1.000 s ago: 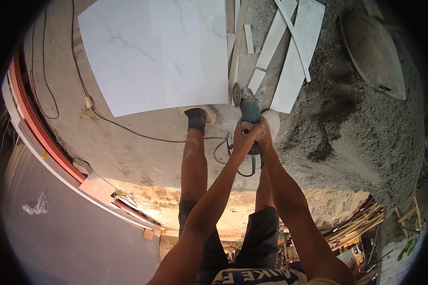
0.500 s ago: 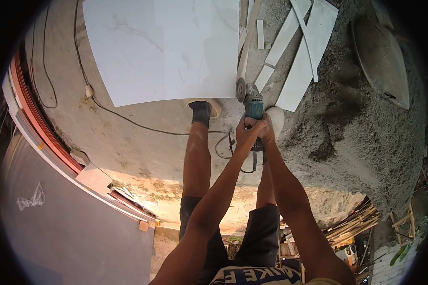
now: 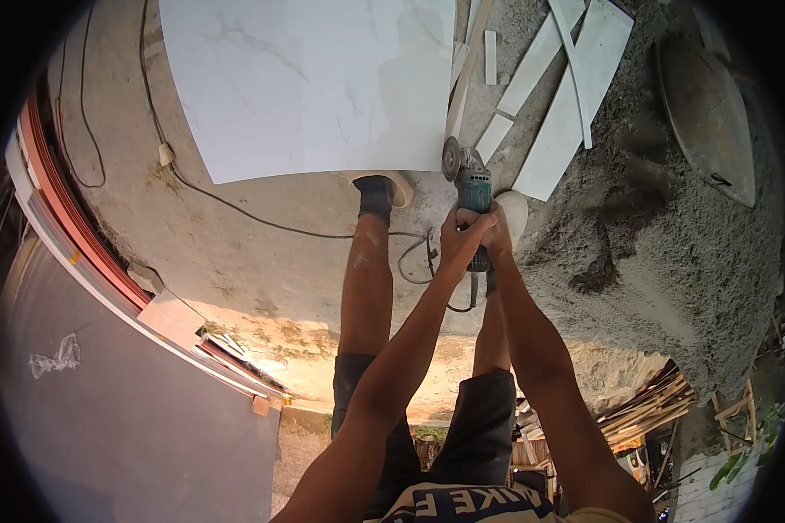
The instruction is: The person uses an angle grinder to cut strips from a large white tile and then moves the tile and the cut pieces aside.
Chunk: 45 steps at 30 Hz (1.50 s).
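Observation:
Both my hands are closed round the body of a teal and black angle grinder. My left hand wraps it from the left and my right hand from the right, with the fingers overlapping. The grinder's round disc is at the near right corner of a large white marbled tile; I cannot tell whether it touches the edge. From the grinder's rear end a black cord loops down and runs left over the ground. My left foot is partly under the tile's near edge.
White tile offcuts and strips lie right of the slab. A grey sand heap spreads at the right, with a metal pan on it. Red and white lengths edge the left side. Wooden sticks are piled lower right.
The whole view has shifted slightly, so tile, grinder and hands appear a little farther right and up. A faint shadow now shows on the tile. My grip looks the same.

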Each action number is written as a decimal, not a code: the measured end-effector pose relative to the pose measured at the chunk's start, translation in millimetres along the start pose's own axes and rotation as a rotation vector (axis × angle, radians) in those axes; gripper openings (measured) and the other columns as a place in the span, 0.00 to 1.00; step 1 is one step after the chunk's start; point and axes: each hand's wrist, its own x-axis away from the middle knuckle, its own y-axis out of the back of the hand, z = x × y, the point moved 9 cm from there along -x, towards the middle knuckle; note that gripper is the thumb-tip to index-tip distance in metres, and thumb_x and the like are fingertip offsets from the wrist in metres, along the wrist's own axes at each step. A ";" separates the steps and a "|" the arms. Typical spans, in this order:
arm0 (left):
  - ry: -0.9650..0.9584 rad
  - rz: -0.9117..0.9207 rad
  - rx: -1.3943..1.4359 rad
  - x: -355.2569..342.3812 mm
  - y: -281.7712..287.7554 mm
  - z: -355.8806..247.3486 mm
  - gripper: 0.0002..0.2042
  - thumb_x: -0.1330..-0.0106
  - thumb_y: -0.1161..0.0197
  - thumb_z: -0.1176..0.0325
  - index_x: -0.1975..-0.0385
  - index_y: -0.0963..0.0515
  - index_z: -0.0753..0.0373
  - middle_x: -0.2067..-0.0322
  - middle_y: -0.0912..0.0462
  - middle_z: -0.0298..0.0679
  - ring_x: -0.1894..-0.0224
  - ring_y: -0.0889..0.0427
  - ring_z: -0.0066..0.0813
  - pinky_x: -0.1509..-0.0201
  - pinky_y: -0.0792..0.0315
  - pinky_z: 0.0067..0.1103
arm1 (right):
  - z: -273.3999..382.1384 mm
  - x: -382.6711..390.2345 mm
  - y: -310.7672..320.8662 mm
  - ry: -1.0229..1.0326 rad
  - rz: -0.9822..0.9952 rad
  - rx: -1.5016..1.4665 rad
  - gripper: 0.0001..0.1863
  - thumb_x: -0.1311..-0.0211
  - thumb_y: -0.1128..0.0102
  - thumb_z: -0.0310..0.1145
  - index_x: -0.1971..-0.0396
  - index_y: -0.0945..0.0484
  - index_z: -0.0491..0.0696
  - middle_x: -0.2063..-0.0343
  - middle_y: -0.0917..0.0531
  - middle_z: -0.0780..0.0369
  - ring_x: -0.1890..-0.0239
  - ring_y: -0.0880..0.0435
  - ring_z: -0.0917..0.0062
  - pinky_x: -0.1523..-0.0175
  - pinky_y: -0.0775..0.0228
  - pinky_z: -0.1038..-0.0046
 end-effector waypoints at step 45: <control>-0.004 -0.003 0.040 4.0 4.3 9.0 0.17 0.47 0.29 0.65 0.60 0.23 0.64 0.71 0.22 0.31 0.67 0.27 0.17 0.62 0.31 0.18 | -48.6 3.8 -2.7 0.001 -0.055 0.056 0.18 0.54 0.32 0.39 0.70 0.23 0.40 0.77 0.18 0.64 0.76 0.21 0.81 0.70 0.26 0.73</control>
